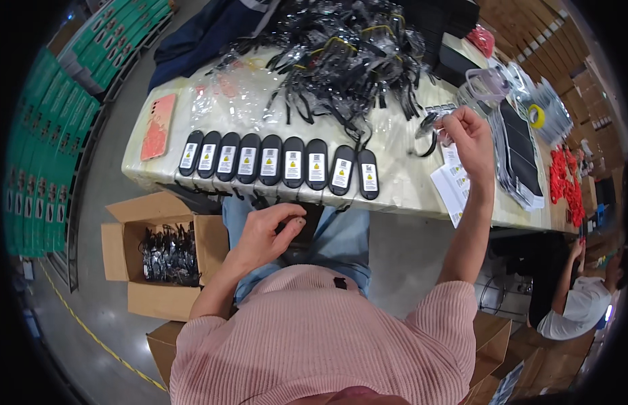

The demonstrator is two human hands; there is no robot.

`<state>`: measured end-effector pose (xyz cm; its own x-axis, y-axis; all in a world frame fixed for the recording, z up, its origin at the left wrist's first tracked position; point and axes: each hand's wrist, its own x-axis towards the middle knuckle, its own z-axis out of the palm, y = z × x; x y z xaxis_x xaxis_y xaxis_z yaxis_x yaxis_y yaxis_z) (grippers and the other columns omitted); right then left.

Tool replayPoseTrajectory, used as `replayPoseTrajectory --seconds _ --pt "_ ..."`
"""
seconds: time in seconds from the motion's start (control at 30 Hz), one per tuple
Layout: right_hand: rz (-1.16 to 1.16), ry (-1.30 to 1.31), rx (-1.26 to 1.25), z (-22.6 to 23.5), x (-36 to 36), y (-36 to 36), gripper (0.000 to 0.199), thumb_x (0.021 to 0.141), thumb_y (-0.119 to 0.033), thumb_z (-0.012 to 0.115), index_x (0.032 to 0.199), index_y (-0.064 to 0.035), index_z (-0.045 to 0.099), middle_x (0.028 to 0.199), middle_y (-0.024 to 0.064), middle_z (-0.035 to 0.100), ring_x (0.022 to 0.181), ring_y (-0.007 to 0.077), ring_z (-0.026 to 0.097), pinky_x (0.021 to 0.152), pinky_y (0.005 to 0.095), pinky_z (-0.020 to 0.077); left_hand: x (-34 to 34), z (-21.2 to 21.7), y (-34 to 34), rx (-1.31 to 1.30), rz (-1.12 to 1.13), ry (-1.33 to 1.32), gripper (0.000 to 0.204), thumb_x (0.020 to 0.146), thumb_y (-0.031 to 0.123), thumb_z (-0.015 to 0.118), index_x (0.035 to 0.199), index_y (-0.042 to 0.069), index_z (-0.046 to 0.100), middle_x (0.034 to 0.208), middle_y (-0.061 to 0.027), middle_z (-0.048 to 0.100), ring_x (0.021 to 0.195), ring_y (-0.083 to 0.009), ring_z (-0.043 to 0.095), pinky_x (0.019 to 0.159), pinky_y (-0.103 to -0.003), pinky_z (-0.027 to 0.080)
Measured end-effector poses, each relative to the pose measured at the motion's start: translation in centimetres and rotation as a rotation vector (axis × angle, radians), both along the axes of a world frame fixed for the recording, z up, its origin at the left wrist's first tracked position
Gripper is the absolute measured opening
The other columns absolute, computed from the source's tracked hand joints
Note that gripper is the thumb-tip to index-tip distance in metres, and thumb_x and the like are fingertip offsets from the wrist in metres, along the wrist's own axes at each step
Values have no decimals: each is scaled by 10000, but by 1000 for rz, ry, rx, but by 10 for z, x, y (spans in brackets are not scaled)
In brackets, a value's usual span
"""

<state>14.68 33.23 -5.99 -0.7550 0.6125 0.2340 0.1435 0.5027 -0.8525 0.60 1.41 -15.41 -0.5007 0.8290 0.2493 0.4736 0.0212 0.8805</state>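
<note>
Right hand (466,135) on crinkly clear bag (435,121); glossy black oval pouches (280,162) alongside.

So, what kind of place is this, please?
Probably a packing or assembly workshop. A row of black labelled items lies along the table, a heap of bagged black straps sits behind, and an open cardboard box of bagged parts stands on the floor.

Right hand (468,135) on bagged strap (430,126), above table (395,169)
</note>
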Motion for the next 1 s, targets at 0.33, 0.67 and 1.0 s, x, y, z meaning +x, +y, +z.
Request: replayPoseTrajectory --seconds 0.33,0.67,1.0 --pt "-528 -191 973 -79 39 11 110 816 -94 551 878 -3 558 706 94 576 581 207 563 544 294 426 -71 6 -16 3 424 286 153 803 68 610 943 7 615 796 -94 647 692 -176 627 617 -267 481" --pt "-207 -337 657 -85 -11 -96 272 785 -177 635 1000 -27 562 744 125 585 661 282 587 584 379 448 -189 7 -4 -502 848 561 449 715 268 677 1078 19 589 863 -148 637 812 -317 612 730 -382 467" --pt "-215 -297 378 -105 -24 -102 359 796 -158 620 1085 28 516 732 108 558 616 189 546 578 317 442 -232 -6 -12 -371 774 313 339 704 176 644 967 -30 587 810 -188 635 766 -293 627 670 -377 482"
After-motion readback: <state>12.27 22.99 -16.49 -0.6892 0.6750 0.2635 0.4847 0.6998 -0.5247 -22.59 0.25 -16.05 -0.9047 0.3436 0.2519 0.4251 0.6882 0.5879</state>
